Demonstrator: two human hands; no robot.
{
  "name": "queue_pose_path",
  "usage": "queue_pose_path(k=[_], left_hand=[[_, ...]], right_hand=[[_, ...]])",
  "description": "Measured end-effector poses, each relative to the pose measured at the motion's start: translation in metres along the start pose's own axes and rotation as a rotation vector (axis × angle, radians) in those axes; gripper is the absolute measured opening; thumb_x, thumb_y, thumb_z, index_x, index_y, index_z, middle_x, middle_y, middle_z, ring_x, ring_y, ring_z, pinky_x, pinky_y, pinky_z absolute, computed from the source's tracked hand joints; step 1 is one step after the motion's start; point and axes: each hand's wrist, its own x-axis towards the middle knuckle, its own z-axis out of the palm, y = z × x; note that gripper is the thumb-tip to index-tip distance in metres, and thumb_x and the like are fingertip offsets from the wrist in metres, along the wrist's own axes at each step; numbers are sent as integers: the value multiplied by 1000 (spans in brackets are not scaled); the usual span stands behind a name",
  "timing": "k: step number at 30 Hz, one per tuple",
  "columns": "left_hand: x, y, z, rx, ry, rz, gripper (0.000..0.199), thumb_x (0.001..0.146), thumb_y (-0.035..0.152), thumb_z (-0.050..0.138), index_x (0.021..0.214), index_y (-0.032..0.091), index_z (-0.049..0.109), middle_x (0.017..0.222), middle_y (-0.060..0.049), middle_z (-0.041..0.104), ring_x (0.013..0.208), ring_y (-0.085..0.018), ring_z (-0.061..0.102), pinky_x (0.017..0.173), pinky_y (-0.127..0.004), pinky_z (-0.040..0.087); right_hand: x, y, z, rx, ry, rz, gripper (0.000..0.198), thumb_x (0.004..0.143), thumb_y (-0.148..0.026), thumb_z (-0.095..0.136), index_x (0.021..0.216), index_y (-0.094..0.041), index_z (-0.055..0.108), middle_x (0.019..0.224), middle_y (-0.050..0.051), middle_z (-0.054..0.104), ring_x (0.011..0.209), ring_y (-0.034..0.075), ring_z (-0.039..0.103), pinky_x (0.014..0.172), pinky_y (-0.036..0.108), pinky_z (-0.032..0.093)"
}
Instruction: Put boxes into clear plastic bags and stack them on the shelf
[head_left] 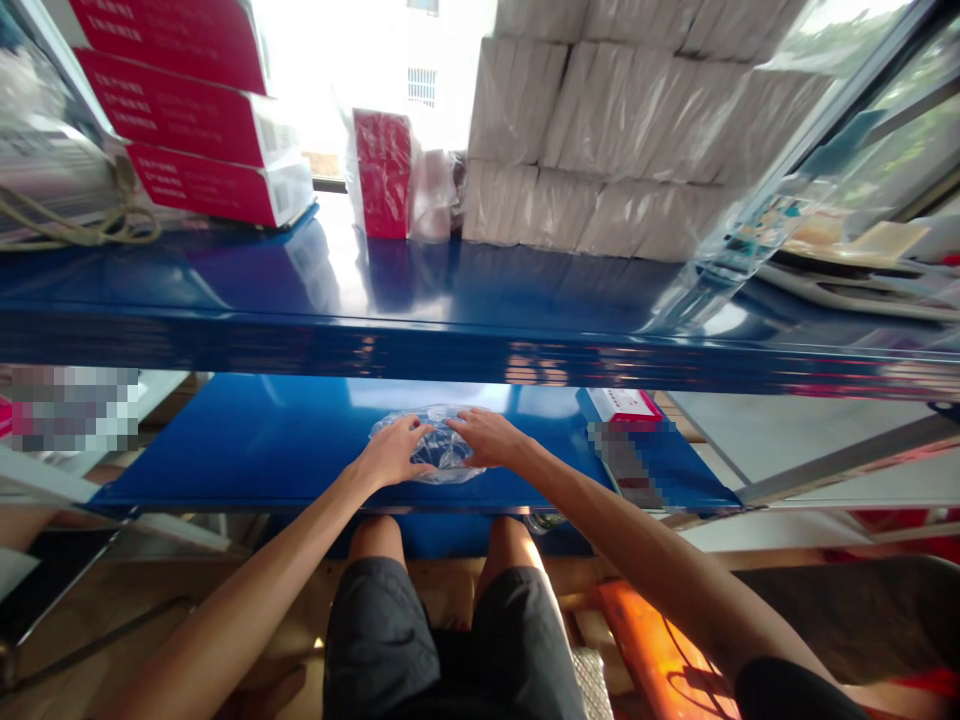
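Note:
A crumpled clear plastic bag (444, 455) lies on the blue lower shelf (255, 440), directly in front of my knees. My left hand (394, 452) rests on the bag's left side, thumb and fingers apart. On the opposite side, my right hand (489, 438) reaches over the bag with its fingers stretched out and touching the film. Both hands look open. Through the plastic I see only the blue surface, and whether anything small is inside I cannot tell.
A red and white box (622, 405) lies at the shelf's right end, beside a blurred-out item. Above, the upper blue shelf (465, 285) holds stacked red boxes (195, 120), a wrapped red box (382, 175) and film-wrapped white packs (600, 150). Something orange (660, 640) stands below right.

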Motion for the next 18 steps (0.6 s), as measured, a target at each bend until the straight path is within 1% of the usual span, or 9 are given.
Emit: queue_pose_path(k=[1, 4, 7, 9, 12, 13, 15, 17, 18], left_hand=[[0, -1, -2, 2, -12, 11, 70, 76, 47, 85, 140, 28, 63, 138, -14, 62, 118, -35, 66, 97, -42, 53], [-1, -2, -8, 20, -35, 42, 74, 71, 49, 87, 139, 29, 66, 134, -12, 65, 116, -35, 67, 96, -40, 54], [1, -3, -10, 43, -32, 69, 73, 71, 52, 86, 137, 27, 67, 132, -14, 66, 113, -35, 68, 95, -42, 55], [2, -5, -10, 51, -2, 108, 67, 75, 54, 82, 134, 25, 69, 132, -15, 66, 115, -36, 67, 98, -45, 54], [0, -8, -6, 63, 77, 217, 51, 88, 53, 70, 128, 21, 72, 136, -17, 66, 128, -37, 60, 110, -49, 47], [-2, -8, -5, 72, 105, 258, 45, 93, 48, 65, 127, 20, 72, 138, -17, 65, 133, -36, 57, 113, -50, 44], [-5, -6, -3, 104, 145, 326, 37, 99, 38, 55, 126, 19, 72, 142, -17, 64, 140, -35, 52, 116, -51, 41], [-8, -3, -2, 145, 167, 347, 38, 101, 33, 50, 128, 17, 71, 143, -17, 63, 143, -35, 49, 117, -51, 39], [-9, -1, -2, 160, 177, 336, 39, 101, 33, 50, 130, 17, 70, 144, -18, 62, 145, -35, 47, 117, -52, 38]], right_hand=[[1, 3, 1, 7, -50, 41, 71, 69, -39, 94, 130, -15, 67, 111, 17, 74, 102, 33, 71, 84, 37, 58], [4, 9, 1, 12, -176, 98, 66, 63, -45, 97, 117, -16, 72, 103, 15, 76, 96, 31, 73, 79, 34, 59], [4, 12, -1, -22, -190, 91, 63, 62, -43, 97, 113, -15, 73, 106, 16, 75, 99, 31, 73, 79, 33, 59], [3, 14, -4, -38, -199, 76, 61, 62, -41, 98, 111, -14, 73, 105, 16, 75, 99, 32, 73, 79, 32, 58], [0, 19, -10, -35, -205, 13, 57, 63, -45, 98, 105, -14, 75, 102, 16, 75, 97, 31, 73, 79, 33, 57], [-1, 20, -12, -24, -174, -14, 55, 67, -48, 95, 104, -13, 75, 102, 16, 75, 95, 31, 73, 79, 33, 56], [-4, 20, -14, 2, -40, -61, 46, 82, -51, 85, 106, -13, 74, 104, 16, 74, 96, 29, 72, 80, 33, 55], [-8, 15, -11, 28, 133, -105, 35, 96, -45, 70, 111, -14, 73, 108, 15, 73, 100, 27, 70, 86, 35, 54], [-9, 11, -7, 42, 209, -131, 31, 100, -42, 65, 113, -14, 73, 110, 15, 73, 104, 27, 69, 91, 37, 52]])
